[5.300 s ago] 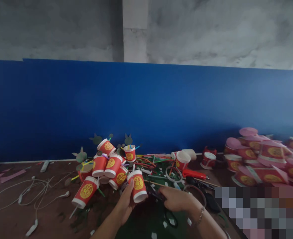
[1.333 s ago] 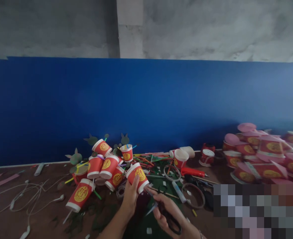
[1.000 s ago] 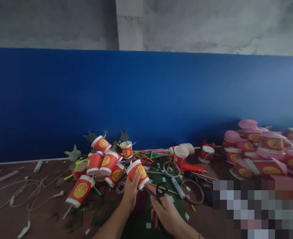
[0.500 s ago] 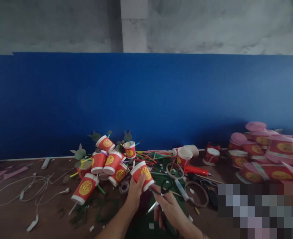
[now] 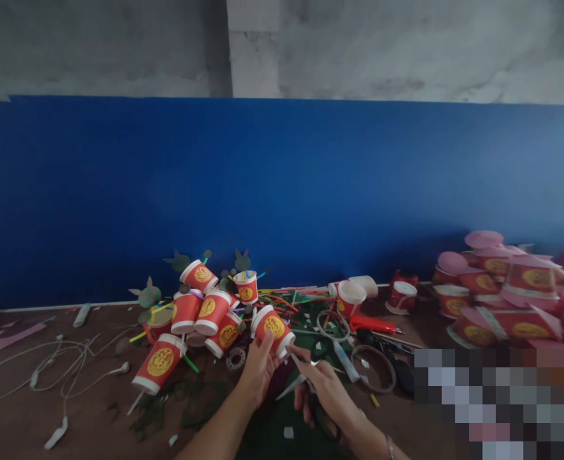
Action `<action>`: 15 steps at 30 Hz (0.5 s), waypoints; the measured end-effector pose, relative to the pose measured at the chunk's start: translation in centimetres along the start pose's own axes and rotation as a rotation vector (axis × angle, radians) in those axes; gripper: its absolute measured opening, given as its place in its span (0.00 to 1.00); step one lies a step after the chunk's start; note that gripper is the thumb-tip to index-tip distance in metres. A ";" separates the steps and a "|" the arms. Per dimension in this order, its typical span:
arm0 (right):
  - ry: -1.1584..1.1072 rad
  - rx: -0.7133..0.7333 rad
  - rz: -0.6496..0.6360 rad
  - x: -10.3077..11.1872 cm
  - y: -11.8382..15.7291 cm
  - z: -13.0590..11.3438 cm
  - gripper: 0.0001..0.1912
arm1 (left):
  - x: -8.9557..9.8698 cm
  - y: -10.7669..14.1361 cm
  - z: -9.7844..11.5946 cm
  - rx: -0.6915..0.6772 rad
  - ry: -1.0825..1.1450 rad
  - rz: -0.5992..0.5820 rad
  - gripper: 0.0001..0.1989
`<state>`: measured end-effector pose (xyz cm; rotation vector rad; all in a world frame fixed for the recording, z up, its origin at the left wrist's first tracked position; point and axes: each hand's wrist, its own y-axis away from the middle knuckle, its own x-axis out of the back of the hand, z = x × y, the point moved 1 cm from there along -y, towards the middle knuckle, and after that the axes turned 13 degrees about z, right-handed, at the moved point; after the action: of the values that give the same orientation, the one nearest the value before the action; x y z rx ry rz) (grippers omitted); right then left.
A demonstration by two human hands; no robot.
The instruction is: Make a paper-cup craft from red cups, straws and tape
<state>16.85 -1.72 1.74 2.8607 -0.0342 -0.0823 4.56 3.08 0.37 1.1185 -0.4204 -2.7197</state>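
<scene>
A red and white paper cup (image 5: 272,329) with a yellow emblem is tilted in my left hand (image 5: 259,369), whose thumb lies along its side. My right hand (image 5: 324,391) is closed around scissors (image 5: 291,387), their blades pointing left below the cup. Its fingertips are at the cup's lower right rim. To the left lies a heap of similar cups (image 5: 213,311) with straws and green paper animal heads. Green paper (image 5: 267,429) lies beneath my hands.
Colourful straws (image 5: 286,300) lie behind my hands. On the right are a glue tube (image 5: 345,361), tape rings (image 5: 373,369), a red-handled tool (image 5: 375,324) and piled pink-trimmed cups (image 5: 531,281). White earphones (image 5: 57,433) are at left.
The view has shifted slightly, moving the scene a little left. The cup in my left hand has turned slightly, and the scissors have changed angle in my right hand.
</scene>
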 end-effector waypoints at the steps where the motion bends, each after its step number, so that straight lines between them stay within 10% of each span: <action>1: 0.055 0.052 0.039 0.0 0.1 0.2 0.43 | 0.0 0.0 -0.1 0.006 -0.002 0.000 0.33; 6: 0.268 0.240 0.117 -0.2 0.5 1.0 0.37 | -0.2 0.2 -0.3 0.026 -0.004 -0.020 0.27; 15: -0.285 -0.202 -0.088 0.7 0.5 -1.3 0.32 | -0.3 1.3 0.6 0.093 0.051 -0.174 0.22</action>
<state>17.61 -1.82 3.07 2.6266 0.0412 -0.4816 4.39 2.07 1.38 1.3033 -0.4670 -2.8381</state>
